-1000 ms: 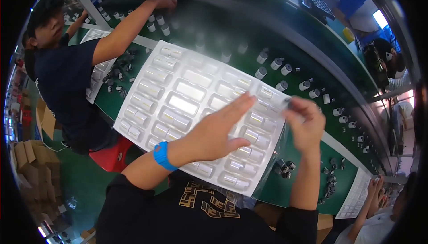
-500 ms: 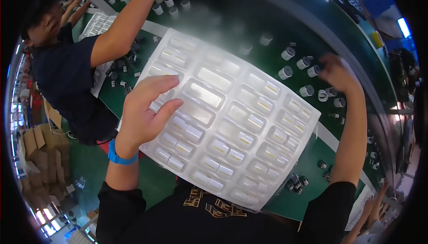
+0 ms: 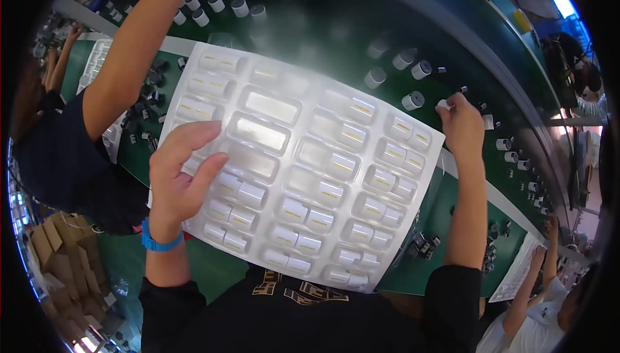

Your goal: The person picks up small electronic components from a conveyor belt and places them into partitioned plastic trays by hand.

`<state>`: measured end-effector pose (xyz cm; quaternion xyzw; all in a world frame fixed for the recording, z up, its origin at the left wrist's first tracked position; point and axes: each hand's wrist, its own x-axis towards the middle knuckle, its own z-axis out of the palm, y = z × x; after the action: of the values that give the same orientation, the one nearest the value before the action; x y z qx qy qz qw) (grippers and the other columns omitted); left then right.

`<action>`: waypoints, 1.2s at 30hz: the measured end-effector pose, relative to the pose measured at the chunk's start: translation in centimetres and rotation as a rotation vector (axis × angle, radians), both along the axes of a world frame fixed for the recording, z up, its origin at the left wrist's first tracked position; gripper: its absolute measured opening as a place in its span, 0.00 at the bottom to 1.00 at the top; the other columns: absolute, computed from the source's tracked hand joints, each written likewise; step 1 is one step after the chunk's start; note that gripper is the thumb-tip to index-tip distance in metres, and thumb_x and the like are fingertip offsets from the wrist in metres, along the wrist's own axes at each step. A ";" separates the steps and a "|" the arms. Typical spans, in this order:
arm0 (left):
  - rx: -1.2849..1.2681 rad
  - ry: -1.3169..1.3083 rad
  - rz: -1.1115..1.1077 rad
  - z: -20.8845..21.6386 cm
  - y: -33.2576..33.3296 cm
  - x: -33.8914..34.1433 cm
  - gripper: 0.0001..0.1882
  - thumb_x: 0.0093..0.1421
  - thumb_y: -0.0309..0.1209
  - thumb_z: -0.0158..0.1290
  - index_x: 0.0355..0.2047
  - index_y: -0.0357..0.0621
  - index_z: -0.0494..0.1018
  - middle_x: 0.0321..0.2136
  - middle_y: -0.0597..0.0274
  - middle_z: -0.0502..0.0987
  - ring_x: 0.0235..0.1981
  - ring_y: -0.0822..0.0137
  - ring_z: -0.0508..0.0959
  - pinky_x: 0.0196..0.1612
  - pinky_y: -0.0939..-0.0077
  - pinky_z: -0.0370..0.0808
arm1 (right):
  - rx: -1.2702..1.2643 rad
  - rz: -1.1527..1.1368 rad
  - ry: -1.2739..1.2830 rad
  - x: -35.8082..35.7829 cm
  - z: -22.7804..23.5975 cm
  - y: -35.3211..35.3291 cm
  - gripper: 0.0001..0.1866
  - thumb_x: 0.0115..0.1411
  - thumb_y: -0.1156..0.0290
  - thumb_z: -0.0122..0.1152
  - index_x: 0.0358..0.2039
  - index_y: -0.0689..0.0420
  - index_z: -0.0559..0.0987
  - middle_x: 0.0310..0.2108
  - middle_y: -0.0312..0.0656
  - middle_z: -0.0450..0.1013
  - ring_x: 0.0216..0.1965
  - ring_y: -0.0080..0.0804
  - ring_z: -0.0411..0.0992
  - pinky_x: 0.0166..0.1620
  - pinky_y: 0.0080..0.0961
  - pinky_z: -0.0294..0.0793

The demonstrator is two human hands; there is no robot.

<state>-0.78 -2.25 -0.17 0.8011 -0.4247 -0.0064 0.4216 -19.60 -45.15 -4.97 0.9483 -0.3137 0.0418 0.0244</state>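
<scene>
White tub is at the tips of my right hand, just past the far right corner of the big white tray. My right finger and thumb look pinched on it, but my fingers hide most of the tub, so I can't be fully sure.

Half a second ago that hand was a blur, reaching out to the right of the tray. Now it has slowed down and its fingers have come together. For the work, that means one tub seems to be in my grip, and it is not in the tray.

My left hand is over the left side of the tray, with the thumb and fingers spread apart and nothing between them. It has a blue band on the wrist.

Lots of tubs lie on their sides in the tray. Some pockets have two, some have one, and some have none. More tubs with gray tops stand beyond the tray's far edge, and small dark bits sit close to its right edge. Another person's arm is up past the tray's far left corner.
</scene>
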 end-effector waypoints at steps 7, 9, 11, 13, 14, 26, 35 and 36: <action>0.009 0.021 -0.040 0.3 -0.5 -1.9 0.18 0.52 0.21 0.65 0.45 0.36 0.79 0.46 0.49 0.82 0.48 0.53 0.80 0.53 0.67 0.75 | 0.481 -0.330 -0.446 -5.7 -2.7 0.4 0.14 0.58 0.63 0.70 0.34 0.60 0.79 0.25 0.43 0.79 0.26 0.31 0.76 0.35 0.29 0.74; 0.012 0.017 -0.028 0.4 -0.2 -2.1 0.18 0.52 0.21 0.65 0.45 0.36 0.79 0.46 0.50 0.82 0.48 0.53 0.80 0.53 0.67 0.75 | 0.359 -0.339 -0.323 -4.3 -0.5 0.9 0.15 0.55 0.62 0.72 0.32 0.60 0.78 0.27 0.45 0.78 0.27 0.36 0.77 0.34 0.31 0.74; -0.001 0.040 -0.024 0.5 -0.2 -2.1 0.19 0.52 0.21 0.65 0.45 0.37 0.79 0.46 0.50 0.82 0.48 0.53 0.80 0.53 0.67 0.75 | 0.225 -0.224 -0.268 -3.1 0.2 0.1 0.16 0.53 0.62 0.73 0.31 0.60 0.77 0.28 0.46 0.78 0.29 0.40 0.77 0.36 0.34 0.74; -0.018 0.035 -0.035 0.4 -0.1 -2.2 0.19 0.52 0.21 0.65 0.45 0.37 0.79 0.46 0.50 0.82 0.48 0.53 0.80 0.52 0.67 0.75 | 0.151 -0.091 -0.107 -1.2 1.2 -0.2 0.16 0.50 0.65 0.73 0.31 0.60 0.77 0.32 0.51 0.78 0.35 0.51 0.77 0.40 0.41 0.74; -0.035 0.037 -0.045 0.4 -0.1 -2.2 0.19 0.52 0.21 0.65 0.45 0.37 0.79 0.46 0.49 0.82 0.48 0.52 0.80 0.52 0.67 0.75 | 0.151 -0.084 -0.112 -1.1 1.2 0.0 0.16 0.50 0.65 0.73 0.31 0.60 0.77 0.32 0.51 0.78 0.35 0.51 0.77 0.40 0.41 0.74; -0.020 0.075 -0.060 -0.2 0.2 -2.1 0.18 0.51 0.23 0.67 0.44 0.38 0.80 0.44 0.51 0.82 0.46 0.52 0.81 0.51 0.65 0.77 | 0.230 0.410 -0.215 -0.5 -1.0 -0.9 0.20 0.54 0.75 0.68 0.47 0.59 0.75 0.50 0.51 0.77 0.59 0.51 0.70 0.70 0.48 0.56; 0.009 0.084 -0.084 -0.8 0.4 -1.4 0.20 0.50 0.22 0.65 0.46 0.37 0.79 0.45 0.49 0.82 0.47 0.51 0.80 0.52 0.64 0.75 | 0.162 0.600 0.056 3.4 2.9 -0.6 0.25 0.47 0.76 0.71 0.49 0.59 0.77 0.50 0.51 0.76 0.57 0.51 0.71 0.71 0.51 0.55; 0.013 0.082 -0.071 -0.9 0.5 -1.3 0.20 0.50 0.22 0.65 0.46 0.37 0.79 0.45 0.49 0.82 0.47 0.51 0.80 0.52 0.64 0.75 | 0.251 0.573 0.027 3.9 3.6 -0.4 0.28 0.47 0.76 0.71 0.52 0.59 0.77 0.49 0.51 0.76 0.57 0.49 0.72 0.69 0.48 0.59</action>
<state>-2.09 -1.76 -1.07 0.7874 -0.4353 -0.0569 0.4327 -15.71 -45.58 -1.38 0.9942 -0.0362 -0.0049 -0.1016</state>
